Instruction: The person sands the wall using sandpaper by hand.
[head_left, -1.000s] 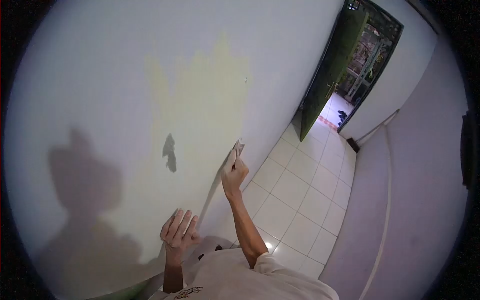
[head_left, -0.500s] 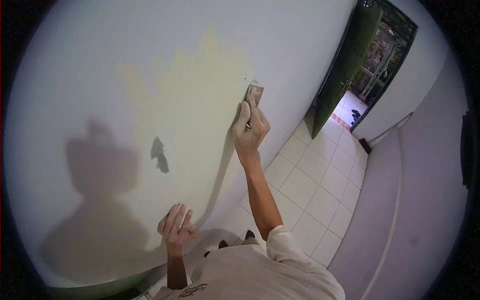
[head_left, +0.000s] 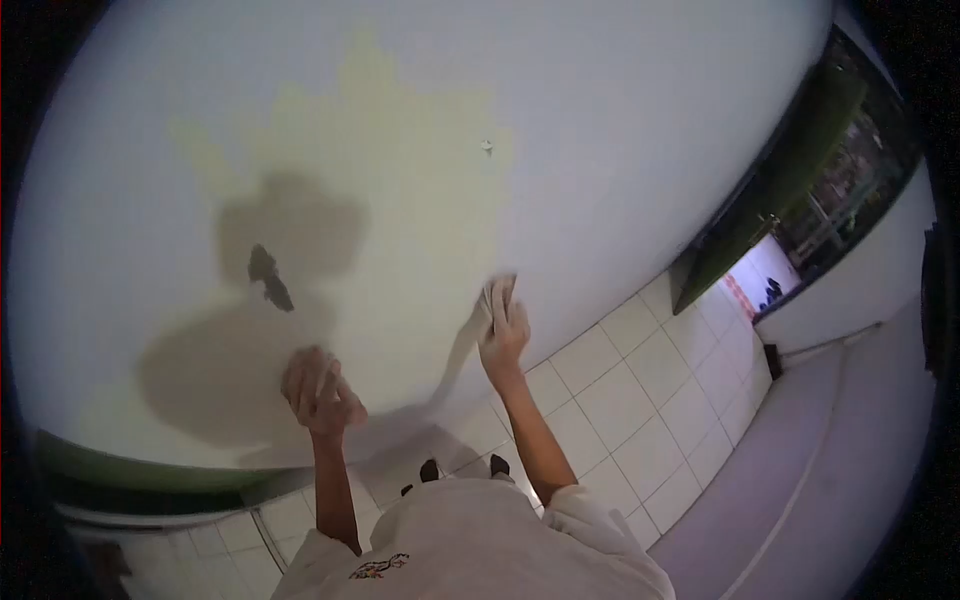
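Note:
My right hand (head_left: pixel 503 335) is against the wall (head_left: pixel 620 150), low at the right edge of a pale yellow patch (head_left: pixel 420 210). Its fingers press on a small flat grey-brown piece (head_left: pixel 514 281), like a scraper blade, mostly hidden under them. Whitish dust coats the fingers. My left hand (head_left: pixel 322 392) is beside the wall's lower part, fingers bent and slightly blurred, with nothing visible in it; whether it touches the wall is unclear. Above it shows a dark, irregular mark (head_left: pixel 269 278). A small white chip or flake (head_left: pixel 487 147) shows near the patch's upper right.
Pale tiles (head_left: pixel 625 385) cover the floor, with my shoes (head_left: pixel 430 470) close to the wall. At the right, a dark green door (head_left: pixel 765 190) stands ajar. A long-handled broom or mop (head_left: pixel 773 361) lies by the opposite wall. A green edge (head_left: pixel 140 480) runs along the lower left.
My right hand has moved down the wall with the flat piece, its fingers now laid over it. My left hand has shifted slightly left and up. The view has turned, and my shadow covers the dark mark.

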